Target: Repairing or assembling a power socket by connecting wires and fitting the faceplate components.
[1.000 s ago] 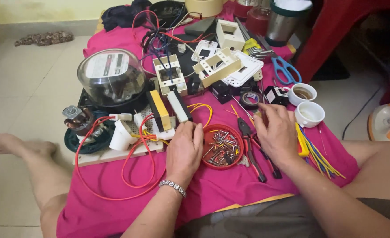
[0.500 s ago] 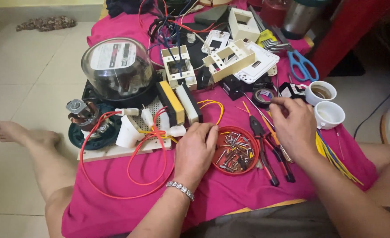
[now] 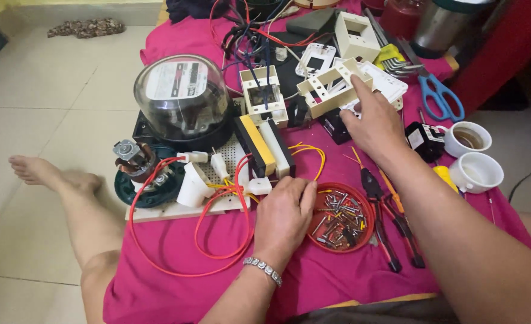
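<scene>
left hand (image 3: 284,217) rests flat, fingers loose, beside red screw dish (image 3: 341,216); right hand (image 3: 374,123) fingers pinch cream switch frame (image 3: 331,88).

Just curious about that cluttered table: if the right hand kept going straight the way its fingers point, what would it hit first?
Probably the cream plastic frame; the right hand already appears to touch it, though depth is unclear.

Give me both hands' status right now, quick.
Left hand: rests palm-down at the rim of the red screw dish, holding nothing visible.
Right hand: fingers touch the cream plastic frame; a firm grip cannot be told.
</scene>
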